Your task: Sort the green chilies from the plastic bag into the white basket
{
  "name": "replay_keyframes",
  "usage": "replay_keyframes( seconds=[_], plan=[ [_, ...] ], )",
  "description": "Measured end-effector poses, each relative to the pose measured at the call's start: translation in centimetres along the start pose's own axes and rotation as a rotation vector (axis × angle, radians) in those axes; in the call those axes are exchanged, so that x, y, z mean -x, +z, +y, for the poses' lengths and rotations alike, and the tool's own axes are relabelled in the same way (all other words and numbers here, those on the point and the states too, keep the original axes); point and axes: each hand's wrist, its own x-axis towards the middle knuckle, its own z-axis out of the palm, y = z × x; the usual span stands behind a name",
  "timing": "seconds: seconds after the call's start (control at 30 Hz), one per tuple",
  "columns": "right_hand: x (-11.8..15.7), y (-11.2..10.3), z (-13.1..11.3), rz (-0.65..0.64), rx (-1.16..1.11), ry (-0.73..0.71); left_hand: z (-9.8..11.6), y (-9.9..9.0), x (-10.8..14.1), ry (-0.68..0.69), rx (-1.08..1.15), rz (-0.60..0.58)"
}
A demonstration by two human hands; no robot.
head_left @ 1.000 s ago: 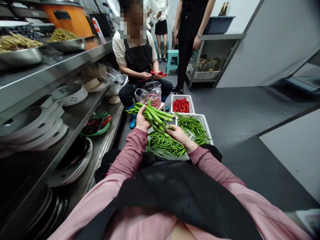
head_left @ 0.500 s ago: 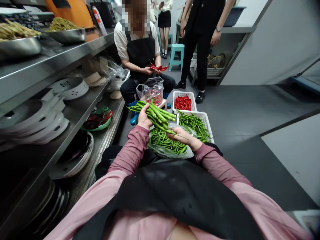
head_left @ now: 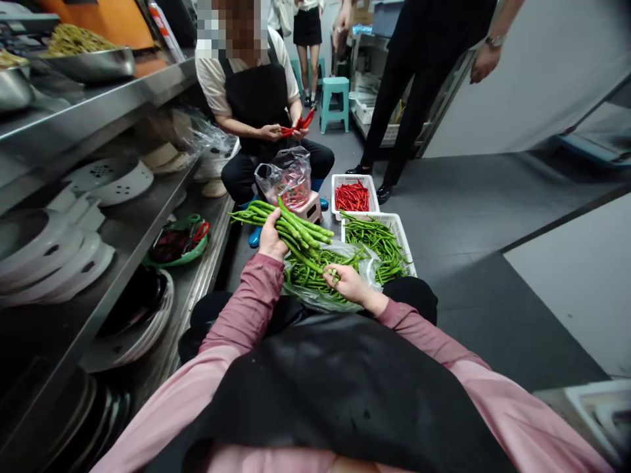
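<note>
My left hand [head_left: 273, 238] is wrapped round a bunch of long green chili peppers [head_left: 300, 230], held at a slant above an open plastic bag [head_left: 313, 299]. More green chili peppers [head_left: 315, 276] fill that bag. Close to the lower ends of the bunch, my right hand [head_left: 349, 284] is closed on a few green chili peppers [head_left: 334, 274] whose short pale ends poke out between the fingers. Just beyond the bag, to the right, a white basket [head_left: 408, 246] holds long green chilies. Red chilies [head_left: 351, 196] lie in a smaller white basket [head_left: 375, 195] behind it.
A seated person [head_left: 259, 89] opposite holds red chilies, with a plastic bag [head_left: 288, 184] on a low stool [head_left: 311, 209] in front. Another person [head_left: 414, 79] stands behind the baskets. Metal shelves [head_left: 123, 98] with bowls and plates run along my left. A turquoise stool [head_left: 335, 102] stands farther back.
My right hand has closed its fingers on chili ends and turned inward. The view has shifted slightly right. The standing person's arms and the seated person's red chilies have moved.
</note>
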Motion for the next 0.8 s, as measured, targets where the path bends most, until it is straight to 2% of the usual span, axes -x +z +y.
replay_keyframes(
  seconds=[0.1,0.2,0.27,0.33,0.43,0.53,0.63,0.7,0.8],
  plan=[
    [0.2,0.2,-0.3,-0.096,0.051,-0.104,-0.8,-0.2,0.1,-0.027,-0.018,0.0],
    [0.0,0.2,-1.0,-0.311,0.04,-0.257,-2.2,-0.4,-0.1,-0.136,-0.069,-0.002],
    [-0.2,-0.1,-1.0,-0.412,0.04,-0.293,-3.1,-0.4,-0.8,-0.198,-0.107,0.008],
    [-0.3,-0.5,-0.1,-0.44,0.035,-0.225,-3.5,0.1,-2.2,-0.182,-0.132,0.024],
    [-0.2,-0.7,2.5,-0.425,-0.022,-0.054,-3.3,1.7,-5.3,-0.036,-0.184,0.017],
    [-0.4,0.2,5.5,-0.283,-0.042,0.159,-4.0,4.1,-8.7,0.117,-0.347,-0.06],
    [-1.2,1.8,7.6,-0.127,0.002,0.327,-7.0,6.9,-11.7,0.153,-0.611,-0.228],
    [-1.6,2.7,8.7,-0.145,-0.003,0.367,-10.3,8.6,-13.6,0.118,-0.807,-0.366],
    [-1.7,3.8,10.4,-0.244,0.067,0.429,-16.3,10.8,-16.6,0.077,-1.139,-0.521]
  ],
)
